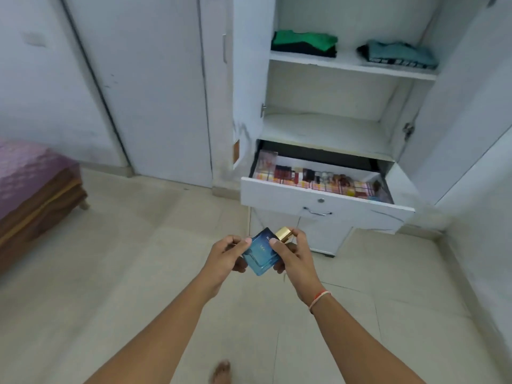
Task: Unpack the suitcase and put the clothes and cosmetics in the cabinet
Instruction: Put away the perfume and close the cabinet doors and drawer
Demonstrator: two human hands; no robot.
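Note:
A blue square perfume bottle (260, 256) with a gold cap (284, 234) is held in front of me, above the floor. My left hand (225, 257) grips its left side. My right hand (293, 253) holds its right side, thumb on the bottle's face near the cap. Ahead stands the white cabinet (332, 126) with its doors swung wide. Its drawer (324, 200) is pulled out and holds several cosmetics (318, 176) in a row. On the upper shelf lie a folded green and black stack (303, 44) and a folded teal garment (399, 54). The suitcase is out of view.
A bed (33, 184) with a purple cover and wooden frame stands at the left. A white closed door (144, 84) is beside the cabinet. The cabinet's middle shelf (327, 131) is bare. Tiled floor (138, 273) stretches below; my bare foot (221, 371) shows at the bottom.

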